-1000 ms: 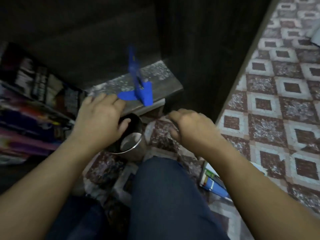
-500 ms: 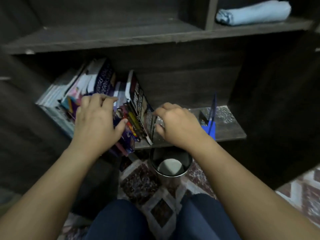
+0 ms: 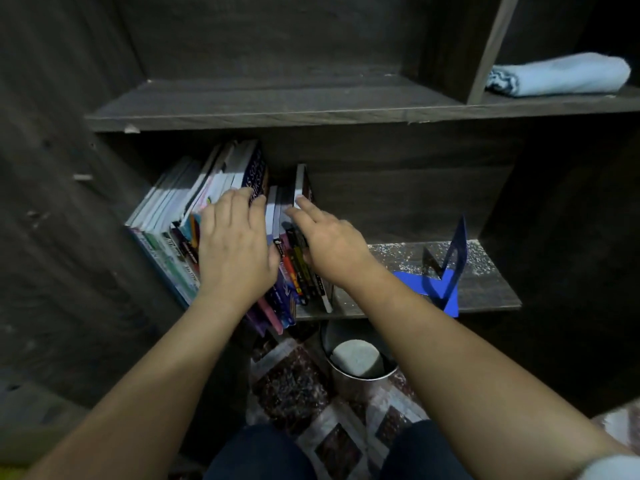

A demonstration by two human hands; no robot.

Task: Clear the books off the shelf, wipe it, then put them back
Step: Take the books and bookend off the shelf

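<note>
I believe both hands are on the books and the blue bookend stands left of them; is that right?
Not quite: the head view shows the blue bookend right of the books, apart from them; left hand and right hand are on the books.

Colourful books (image 3: 166, 216) lean leftward on dark shelf (image 3: 485, 292).

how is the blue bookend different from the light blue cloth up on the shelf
The bookend is deep blue and rigid; the cloth is pale blue and soft. The bookend stands upright on the lower shelf, right of the books and apart from them; the cloth lies folded on the upper shelf, in the right compartment. Both are blue and sit untouched.
</note>
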